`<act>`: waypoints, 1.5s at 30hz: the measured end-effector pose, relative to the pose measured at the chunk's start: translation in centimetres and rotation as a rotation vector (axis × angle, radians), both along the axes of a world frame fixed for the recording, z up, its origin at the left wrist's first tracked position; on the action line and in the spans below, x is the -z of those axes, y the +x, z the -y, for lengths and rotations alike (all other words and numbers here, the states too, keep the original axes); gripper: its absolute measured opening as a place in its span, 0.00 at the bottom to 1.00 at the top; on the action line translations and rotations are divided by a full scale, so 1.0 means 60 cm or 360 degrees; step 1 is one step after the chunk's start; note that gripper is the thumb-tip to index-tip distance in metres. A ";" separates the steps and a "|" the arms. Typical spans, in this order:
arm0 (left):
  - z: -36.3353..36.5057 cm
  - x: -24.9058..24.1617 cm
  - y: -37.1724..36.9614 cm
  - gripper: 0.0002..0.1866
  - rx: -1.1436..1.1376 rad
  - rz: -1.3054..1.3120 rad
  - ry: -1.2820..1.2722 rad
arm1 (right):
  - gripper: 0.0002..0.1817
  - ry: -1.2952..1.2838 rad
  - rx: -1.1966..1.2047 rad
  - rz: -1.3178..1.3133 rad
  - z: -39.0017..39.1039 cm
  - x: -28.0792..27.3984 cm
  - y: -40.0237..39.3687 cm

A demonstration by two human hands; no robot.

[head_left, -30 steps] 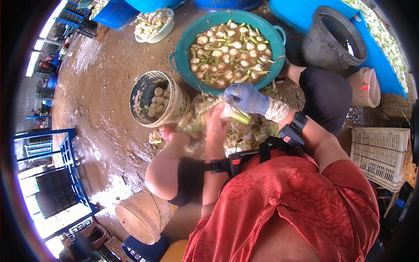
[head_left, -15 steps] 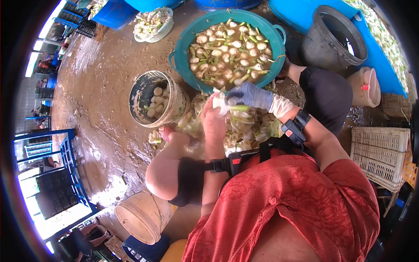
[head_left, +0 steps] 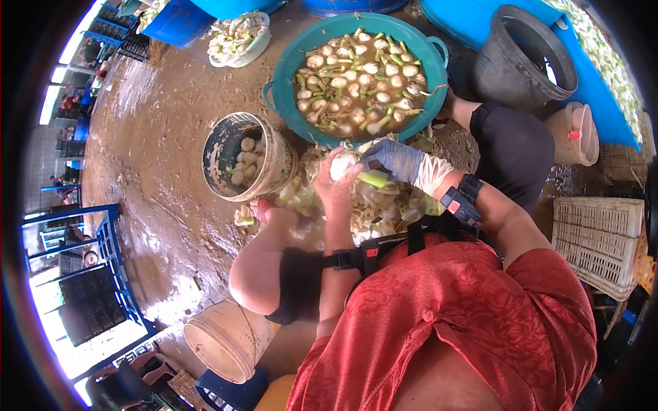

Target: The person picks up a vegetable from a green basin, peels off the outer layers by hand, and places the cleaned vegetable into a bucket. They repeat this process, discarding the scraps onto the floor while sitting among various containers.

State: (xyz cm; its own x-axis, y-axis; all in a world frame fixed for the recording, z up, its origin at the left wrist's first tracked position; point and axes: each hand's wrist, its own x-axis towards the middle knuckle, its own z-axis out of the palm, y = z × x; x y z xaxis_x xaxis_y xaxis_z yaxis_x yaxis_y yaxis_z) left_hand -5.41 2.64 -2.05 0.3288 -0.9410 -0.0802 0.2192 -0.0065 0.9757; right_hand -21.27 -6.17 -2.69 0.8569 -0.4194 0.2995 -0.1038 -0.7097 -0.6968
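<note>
My bare left hand [head_left: 334,183] is closed around a white garlic bulb [head_left: 343,165] with a short green stem [head_left: 373,179] pointing right. Close beside it, my right hand [head_left: 395,159], in a blue-grey glove, has its fingers closed. A small dark flat piece, looking like a knife blade [head_left: 375,165], shows at its fingertips; its handle is hidden. Just beyond both hands, a green tub [head_left: 288,68] holds murky water and many stemmed bulbs [head_left: 370,68]. Under the hands lies a heap of pale peelings [head_left: 394,205].
Left of my hands stands a stained bucket [head_left: 277,164] with trimmed white bulbs inside. A bowl of peelings [head_left: 257,48] sits at the back. To the right are a black bucket [head_left: 504,75], a beige bucket [head_left: 565,137] and a plastic crate [head_left: 593,240]. The floor [head_left: 151,157] is wet and muddy.
The bulb has turned in my left hand, so its round white side faces up. Its stem now angles down to the right. My right hand has shifted slightly down along the stem.
</note>
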 end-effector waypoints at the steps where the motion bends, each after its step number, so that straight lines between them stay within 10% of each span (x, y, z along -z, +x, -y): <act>1: 0.001 -0.001 -0.001 0.26 -0.0013 -0.0094 -0.0028 | 0.13 -0.0001 0.0002 0.0001 -0.002 -0.004 0.002; 11: 0.008 0.050 0.021 0.15 -0.0167 -0.1101 0.0132 | 0.18 0.0030 0.0259 0.0128 -0.033 -0.028 0.016; 13: 0.007 0.060 0.026 0.17 0.0103 0.0969 0.0121 | 0.20 0.0497 0.0291 0.0361 -0.042 -0.030 0.019; 15: 0.004 0.068 0.022 0.18 0.0030 0.1007 0.0066 | 0.21 0.0413 0.0323 0.0330 -0.036 -0.035 0.013; 17: 0.000 0.003 0.004 0.27 0.0238 -0.1787 -0.0341 | 0.23 0.0242 0.0386 0.0269 -0.025 -0.044 0.010; 23: 0.008 0.036 0.001 0.20 -0.0096 -0.0983 -0.0165 | 0.14 -0.0479 0.0212 0.0256 -0.020 -0.033 0.008; 25: 0.013 0.063 0.022 0.14 -0.0114 0.0499 -0.0102 | 0.14 -0.0001 -0.0076 0.0350 -0.027 -0.048 0.009; 26: 0.015 0.042 0.015 0.11 -0.0311 -0.1068 -0.0141 | 0.14 0.0142 -0.0145 0.0209 -0.026 -0.071 -0.001; 27: 0.007 0.019 0.016 0.14 -0.0296 -0.0276 -0.0060 | 0.14 0.0147 -0.0159 0.0206 -0.028 -0.081 -0.010; 30: 0.010 0.030 0.043 0.17 -0.0113 -0.1514 -0.0100 | 0.15 0.1513 -0.0218 -0.0092 -0.019 -0.062 -0.024; 33: 0.012 0.013 0.034 0.19 -0.0102 -0.1589 -0.0318 | 0.15 0.0000 0.0011 -0.1850 -0.034 -0.074 0.002; 34: 0.012 0.026 0.038 0.18 -0.0065 -0.1556 -0.0367 | 0.15 -0.0001 0.0005 -0.1850 -0.032 -0.060 -0.001; 36: 0.010 0.023 0.036 0.17 0.0009 -0.1358 -0.0418 | 0.16 0.0644 0.0440 -0.0652 -0.026 -0.020 -0.013; 39: 0.008 0.014 0.027 0.19 0.0029 -0.1149 -0.0377 | 0.17 0.0556 0.0471 0.0330 -0.035 -0.067 0.011; 45: -0.003 0.008 0.019 0.18 -0.0053 -0.0415 -0.0120 | 0.15 0.0182 0.0369 0.0273 -0.035 -0.077 0.031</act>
